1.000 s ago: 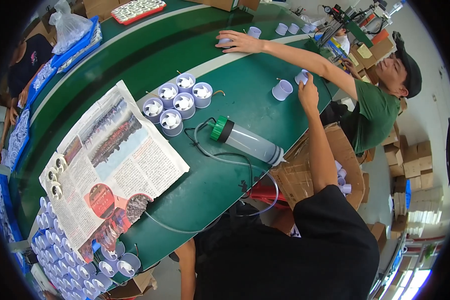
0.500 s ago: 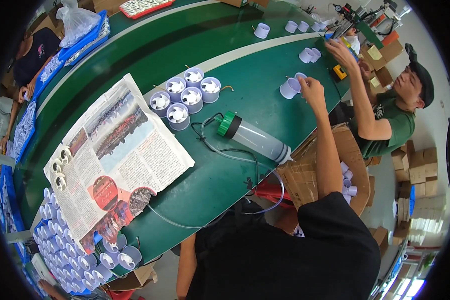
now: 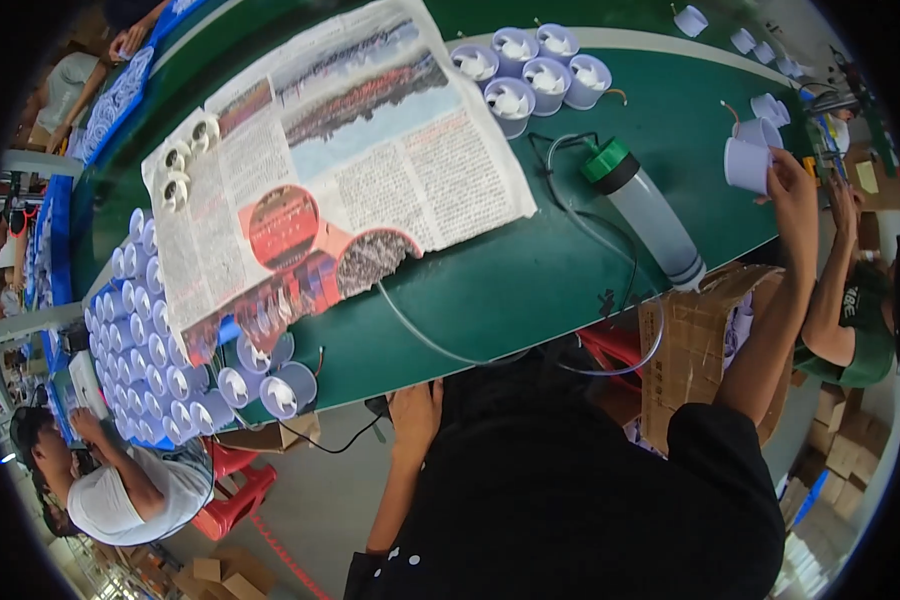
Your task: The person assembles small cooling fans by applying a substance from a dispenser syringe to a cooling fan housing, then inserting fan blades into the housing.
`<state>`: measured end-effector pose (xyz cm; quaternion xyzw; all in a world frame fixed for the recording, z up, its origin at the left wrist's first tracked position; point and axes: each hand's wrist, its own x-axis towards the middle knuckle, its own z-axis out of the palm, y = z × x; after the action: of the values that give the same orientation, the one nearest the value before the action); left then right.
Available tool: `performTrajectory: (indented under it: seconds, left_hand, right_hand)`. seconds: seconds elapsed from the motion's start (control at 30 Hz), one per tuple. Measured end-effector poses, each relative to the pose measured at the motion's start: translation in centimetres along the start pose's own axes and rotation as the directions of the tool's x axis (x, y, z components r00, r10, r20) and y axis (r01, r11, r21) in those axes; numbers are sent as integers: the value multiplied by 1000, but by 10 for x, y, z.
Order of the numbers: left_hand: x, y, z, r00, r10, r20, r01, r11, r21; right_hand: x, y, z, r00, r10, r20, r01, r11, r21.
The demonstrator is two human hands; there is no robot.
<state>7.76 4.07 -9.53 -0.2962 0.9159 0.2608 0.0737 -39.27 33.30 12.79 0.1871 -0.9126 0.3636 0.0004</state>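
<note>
At the right end of the green table my right hand point(image 3: 792, 190) is closed on the rim of a pale lavender cylindrical housing point(image 3: 746, 166). The housing is tilted, and its inside is hidden. Right behind it stand more lavender housings point(image 3: 768, 110), one with a thin wire sticking up. My left hand point(image 3: 415, 412) is at the table's front edge, beside a small black object point(image 3: 378, 405) with a cable. Its fingertips are hidden, so its grip cannot be made out. A clear syringe-like dispensing tube point(image 3: 655, 220) with a green cap lies between my hands.
Newspaper point(image 3: 370, 170) covers the table's middle, with small white fan rotors point(image 3: 175, 158) on it. Housings with white fans point(image 3: 548, 85) stand behind; many more point(image 3: 155, 350) fill the left end. A cardboard box point(image 3: 685, 350) stands below the front edge. Co-workers sit at both sides.
The view has swung, shifting the table contents within it. My right hand keeps the housing, now raised and tilted. My left hand has come into view at the table edge.
</note>
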Motion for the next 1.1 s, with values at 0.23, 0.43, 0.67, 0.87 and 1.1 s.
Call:
performTrajectory:
  seconds: [0.23,0.43,0.67,0.87,1.1]
  left_hand:
    - [-17,12,-42,984,133,117,-139,989,46]
    - [0,61,-157,790,453,414,-127,781,-612]
    - [64,103,-169,927,236,-290,-356,794,-492]
    - [106,122,-134,878,365,-310,-467,796,-385]
    - [93,122,-141,849,363,-383,-462,862,-209]
  right_hand:
    - [-105,-148,118,702,-505,503,565,824,40]
    - [-115,-161,168,599,-526,604,672,740,-23]
    - [-114,-151,119,745,-444,498,427,891,156]
    - [-124,-123,112,960,-21,279,21,1000,5]
    - [-130,-143,174,968,3,249,-46,985,169]
